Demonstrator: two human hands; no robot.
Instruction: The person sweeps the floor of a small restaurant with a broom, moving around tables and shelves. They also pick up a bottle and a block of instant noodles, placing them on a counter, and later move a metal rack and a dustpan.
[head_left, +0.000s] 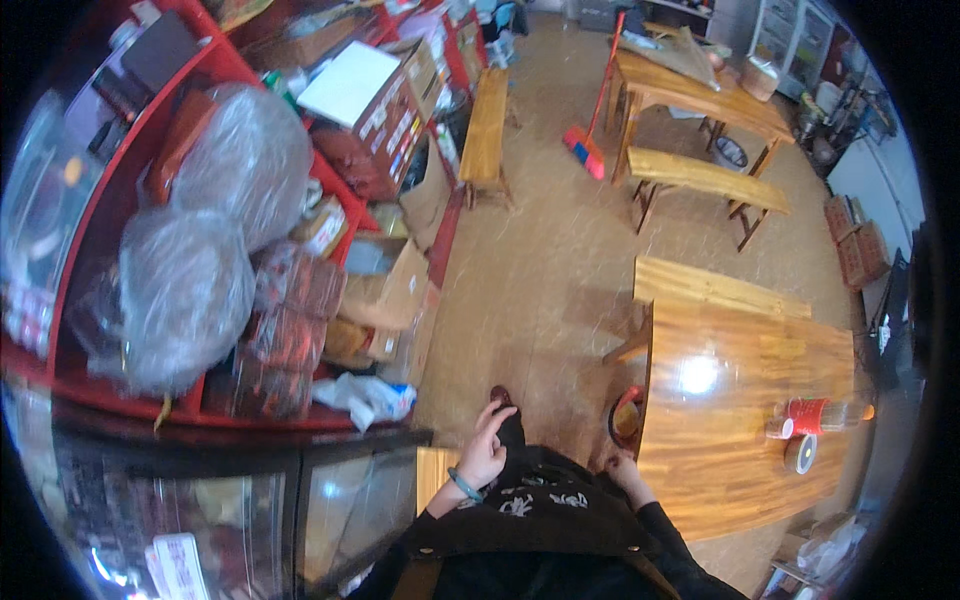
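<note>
My left hand (486, 450), with a green bangle on its wrist, is raised in front of my dark apron (555, 517). Its fingers are apart and hold nothing. Close to the near left edge of a wooden table (735, 375), my right hand (622, 466) has its fingers curled; whether something is in it cannot be told. Just beyond that hand, a round dark-rimmed bin (624, 427) with a red part stands beside the table. On the table are a red-labelled container (807, 416), a small white cup (784, 428) and a round tin (802, 454).
Red shelving (127, 169) with plastic-wrapped bundles (187, 300) and open cardboard boxes (390, 292) runs along the left. Wooden benches (486, 124) stand ahead. A red broom (585, 150) leans by a farther wooden table (675, 82). A glass-fronted cabinet (360, 510) is at lower left.
</note>
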